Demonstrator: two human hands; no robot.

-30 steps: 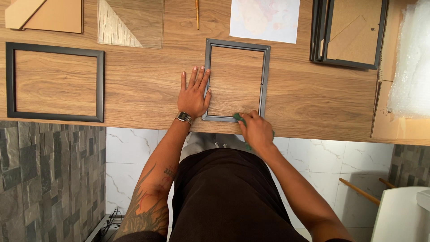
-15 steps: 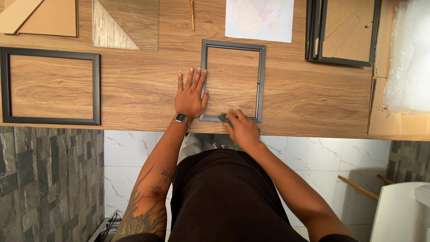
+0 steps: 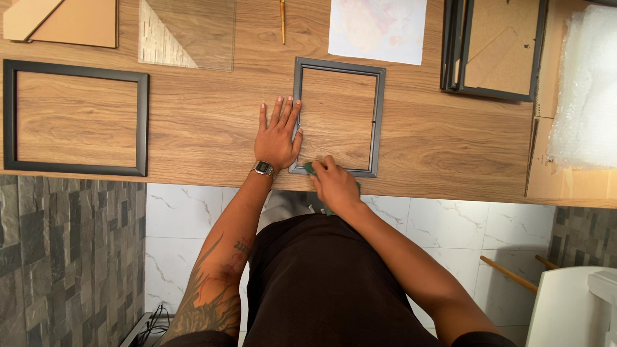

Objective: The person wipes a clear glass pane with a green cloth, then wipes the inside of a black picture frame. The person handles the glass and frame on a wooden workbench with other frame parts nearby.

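A small dark grey picture frame (image 3: pixel 378 115) lies flat on the wooden table (image 3: pixel 437 148), near its front edge. My left hand (image 3: pixel 277 135) rests flat and spread on the table, its fingers against the frame's left side. My right hand (image 3: pixel 334 185) is closed on a green cloth (image 3: pixel 310 168) and presses it onto the frame's near left corner. Most of the cloth is hidden under the hand.
A larger black frame (image 3: pixel 77 72) lies at the left. Behind are cardboard backings (image 3: pixel 71 22), a glass pane (image 3: pixel 193 32), a pencil (image 3: pixel 281 19) and a printed sheet (image 3: pixel 378 29). Stacked frames (image 3: pixel 495 48) and bubble wrap (image 3: pixel 585 90) sit at the right.
My right hand has slid the green cloth leftward along the frame's near edge, from its right part to the left corner. My left hand stays pressed in place.
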